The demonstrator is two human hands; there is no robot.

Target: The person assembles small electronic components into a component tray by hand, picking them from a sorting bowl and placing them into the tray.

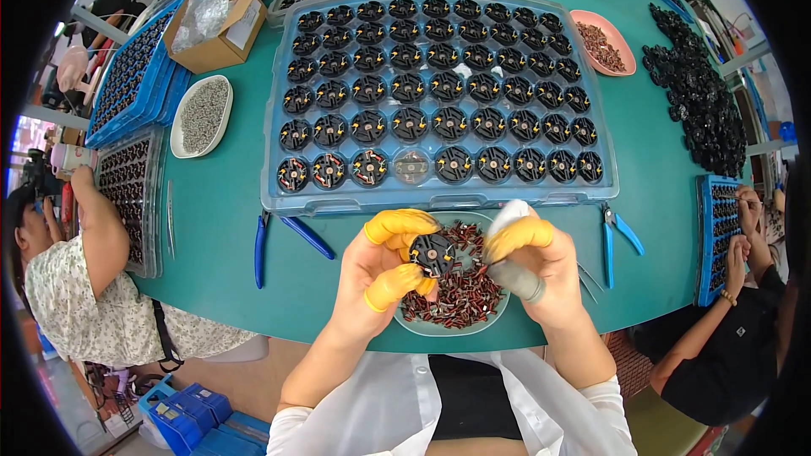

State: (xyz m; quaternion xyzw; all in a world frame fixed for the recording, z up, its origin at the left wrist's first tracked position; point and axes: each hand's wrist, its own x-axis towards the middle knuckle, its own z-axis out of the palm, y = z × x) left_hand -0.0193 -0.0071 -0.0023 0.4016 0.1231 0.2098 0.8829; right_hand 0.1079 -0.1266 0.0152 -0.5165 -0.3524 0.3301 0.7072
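Observation:
My left hand (367, 274), with yellow finger cots, grips a round black plastic part (432, 255) with a metal centre and small yellow bits at its edge. My right hand (545, 266), in white, yellow and grey finger cots, is closed at the fingertips beside that part. Whatever is between those fingertips is too small and blurred to name. Under both hands lies a pale bowl (448, 331) of small red-brown coils (452, 308). Just beyond, a blue tray (363, 199) holds rows of similar round parts; three in its near-left corner carry red-brown pieces, and the slot beside them is vacant.
Blue-handled pliers (260, 253) lie left of the bowl, blue cutters (610, 241) and tweezers (589, 279) right. A white dish (221, 118), cardboard box (224, 46), pink dish (621, 51) and heap of black parts (701, 101) stand farther out. Co-workers sit on both sides.

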